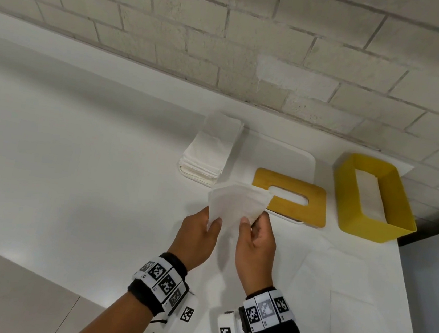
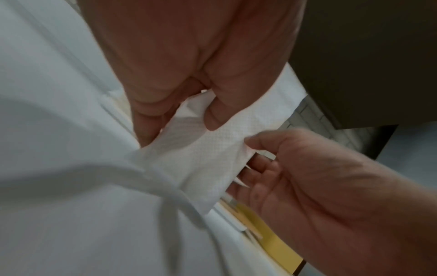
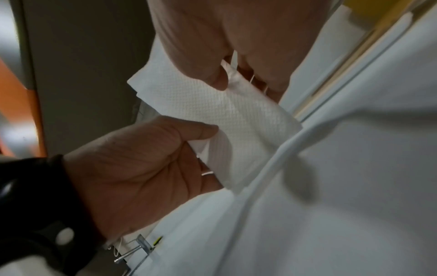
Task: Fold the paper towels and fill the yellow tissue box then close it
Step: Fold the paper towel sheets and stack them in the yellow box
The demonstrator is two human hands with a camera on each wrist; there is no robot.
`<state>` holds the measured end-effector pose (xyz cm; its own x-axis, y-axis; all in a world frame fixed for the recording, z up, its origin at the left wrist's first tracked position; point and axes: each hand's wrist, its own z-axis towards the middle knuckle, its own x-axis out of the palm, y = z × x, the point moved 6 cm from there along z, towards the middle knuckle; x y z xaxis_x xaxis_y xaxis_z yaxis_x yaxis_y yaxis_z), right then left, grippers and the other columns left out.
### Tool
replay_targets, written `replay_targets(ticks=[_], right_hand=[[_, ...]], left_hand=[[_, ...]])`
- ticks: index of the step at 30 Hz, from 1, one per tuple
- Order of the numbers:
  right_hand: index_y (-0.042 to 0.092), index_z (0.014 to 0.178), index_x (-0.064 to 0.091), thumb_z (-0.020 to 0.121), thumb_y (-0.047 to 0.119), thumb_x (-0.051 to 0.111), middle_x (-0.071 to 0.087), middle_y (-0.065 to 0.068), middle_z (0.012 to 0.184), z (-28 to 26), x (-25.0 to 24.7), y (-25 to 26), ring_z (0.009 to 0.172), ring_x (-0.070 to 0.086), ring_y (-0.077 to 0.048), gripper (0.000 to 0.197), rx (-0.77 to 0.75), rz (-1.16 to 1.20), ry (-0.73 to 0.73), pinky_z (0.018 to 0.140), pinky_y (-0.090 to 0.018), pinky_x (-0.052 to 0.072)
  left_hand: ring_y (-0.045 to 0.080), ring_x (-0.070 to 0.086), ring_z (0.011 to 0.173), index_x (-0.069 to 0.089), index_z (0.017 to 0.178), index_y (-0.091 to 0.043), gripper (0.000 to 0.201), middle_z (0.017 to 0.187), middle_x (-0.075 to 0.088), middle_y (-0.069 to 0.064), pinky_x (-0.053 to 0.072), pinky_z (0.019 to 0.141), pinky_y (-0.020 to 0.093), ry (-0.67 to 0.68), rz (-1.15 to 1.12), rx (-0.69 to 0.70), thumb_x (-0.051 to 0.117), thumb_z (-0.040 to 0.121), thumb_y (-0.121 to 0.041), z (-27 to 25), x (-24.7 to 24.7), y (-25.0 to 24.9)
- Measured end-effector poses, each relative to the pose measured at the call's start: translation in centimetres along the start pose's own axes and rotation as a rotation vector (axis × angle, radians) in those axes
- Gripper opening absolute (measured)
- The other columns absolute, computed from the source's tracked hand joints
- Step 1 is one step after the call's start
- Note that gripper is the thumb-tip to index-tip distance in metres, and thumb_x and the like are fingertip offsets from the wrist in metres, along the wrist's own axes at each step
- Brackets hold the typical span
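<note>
A white paper towel (image 1: 235, 203) is held up above the table, partly folded; my left hand (image 1: 212, 219) pinches its left side and my right hand (image 1: 253, 219) pinches its right side. In the left wrist view my left hand (image 2: 182, 127) has thumb and fingers on the embossed towel (image 2: 208, 155). In the right wrist view my right hand (image 3: 246, 85) grips the towel (image 3: 236, 115) the same way. The yellow tissue box (image 1: 348, 200) stands open at the right with white paper inside. Its slotted lid (image 1: 316, 207) lies beside it.
A stack of folded towels (image 1: 212, 148) and the lid rest on a white tray (image 1: 284, 155) near the brick wall. Flat white sheets (image 1: 337, 279) lie on the table at the right, by its right edge. Floor shows at the lower left.
</note>
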<state>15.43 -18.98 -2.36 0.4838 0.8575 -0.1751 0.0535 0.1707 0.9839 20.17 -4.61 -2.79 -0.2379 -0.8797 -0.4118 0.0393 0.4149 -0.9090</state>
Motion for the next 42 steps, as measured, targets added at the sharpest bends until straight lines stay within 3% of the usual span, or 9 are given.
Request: replay_targets(ticks=[11, 16, 21, 24, 26, 29, 35, 39, 42], right_hand=[[0.036, 0.105, 0.062, 0.098, 0.014, 0.063, 0.074, 0.018, 0.094, 0.3, -0.2, -1.0, 0.091, 0.070, 0.000, 0.023, 0.037, -0.046, 0.095, 0.078, -0.014, 0.054], [0.025, 0.101, 0.064, 0.093, 0.011, 0.069, 0.071, 0.005, 0.087, 0.9, -0.6, -2.0, 0.085, 0.066, -0.012, 0.016, 0.058, -0.203, 0.236, 0.074, -0.022, 0.051], [0.011, 0.122, 0.062, 0.094, -0.007, 0.061, 0.056, 0.019, 0.097, 0.9, -1.5, -2.4, 0.094, 0.063, -0.010, 0.034, 0.120, -0.275, 0.354, 0.072, -0.008, 0.047], [0.027, 0.132, 0.049, 0.102, 0.009, 0.057, 0.053, 0.018, 0.125, 1.4, -0.6, -1.1, 0.124, 0.053, -0.008, 0.036, 0.102, -0.229, 0.328, 0.092, 0.001, 0.036], [0.013, 0.136, 0.054, 0.106, 0.015, 0.049, 0.059, 0.012, 0.123, 1.9, -1.2, -0.9, 0.113, 0.052, 0.001, 0.030, 0.050, -0.191, 0.279, 0.096, 0.000, 0.036], [-0.005, 0.132, 0.053, 0.094, -0.012, 0.059, 0.056, 0.015, 0.099, 2.0, -1.8, -1.1, 0.080, 0.058, 0.013, 0.040, 0.093, -0.162, 0.263, 0.068, 0.001, 0.045], [0.022, 0.078, 0.047, 0.096, 0.002, 0.063, 0.043, 0.013, 0.076, 3.4, -0.5, -0.3, 0.065, 0.047, 0.002, 0.032, 0.109, -0.272, 0.294, 0.063, 0.001, 0.036], [0.026, 0.108, 0.060, 0.096, 0.006, 0.063, 0.066, 0.017, 0.096, 2.7, -1.0, 0.9, 0.086, 0.061, 0.008, 0.024, 0.017, -0.211, 0.211, 0.072, -0.006, 0.043], [0.037, 0.110, 0.061, 0.099, 0.014, 0.061, 0.070, 0.020, 0.103, 2.5, -1.2, 1.0, 0.094, 0.064, 0.003, 0.026, 0.029, -0.204, 0.216, 0.077, -0.009, 0.046]], left_hand=[[-0.011, 0.062, 0.075, 0.059, 0.113, -0.037, 0.022, 0.077, 0.064, -0.030, 0.042, 0.068, 0.004, 0.061, -0.051, 0.102, 0.047, 0.108, -0.019, 0.0, -0.8, -1.5], [-0.004, 0.056, 0.128, 0.061, 0.139, -0.027, 0.048, 0.134, 0.064, -0.021, 0.041, 0.105, 0.010, 0.115, -0.094, 0.235, 0.048, 0.103, 0.003, 0.0, -1.6, -2.3], [-0.001, 0.055, 0.131, 0.061, 0.138, -0.028, 0.050, 0.139, 0.063, -0.015, 0.041, 0.109, 0.015, 0.115, -0.157, 0.246, 0.050, 0.102, 0.004, 0.6, -2.3, -2.2], [-0.002, 0.057, 0.128, 0.062, 0.136, -0.029, 0.046, 0.135, 0.065, -0.017, 0.043, 0.107, 0.016, 0.111, -0.169, 0.199, 0.051, 0.102, 0.000, 0.7, -1.9, -1.8], [0.000, 0.060, 0.124, 0.064, 0.135, -0.026, 0.044, 0.131, 0.068, -0.018, 0.046, 0.104, 0.017, 0.139, -0.145, 0.172, 0.050, 0.101, 0.000, 0.6, -1.4, -1.4], [-0.003, 0.063, 0.115, 0.065, 0.131, -0.030, 0.045, 0.122, 0.070, -0.022, 0.047, 0.095, 0.013, 0.187, -0.073, 0.148, 0.050, 0.100, -0.001, 0.7, -0.6, -1.2], [-0.002, 0.066, 0.105, 0.065, 0.126, -0.038, 0.037, 0.113, 0.073, -0.022, 0.052, 0.087, 0.018, 0.215, -0.061, 0.062, 0.047, 0.098, -0.023, 0.8, -0.2, -1.2], [-0.011, 0.062, 0.109, 0.062, 0.116, -0.054, 0.030, 0.113, 0.068, -0.034, 0.046, 0.089, 0.006, 0.139, -0.167, 0.004, 0.051, 0.097, -0.033, 0.8, -0.9, -1.6], [0.005, 0.068, 0.106, 0.069, 0.115, -0.039, 0.026, 0.109, 0.075, -0.018, 0.056, 0.096, 0.031, 0.073, -0.276, -0.098, 0.057, 0.092, -0.046, 1.1, -1.3, -0.9]])
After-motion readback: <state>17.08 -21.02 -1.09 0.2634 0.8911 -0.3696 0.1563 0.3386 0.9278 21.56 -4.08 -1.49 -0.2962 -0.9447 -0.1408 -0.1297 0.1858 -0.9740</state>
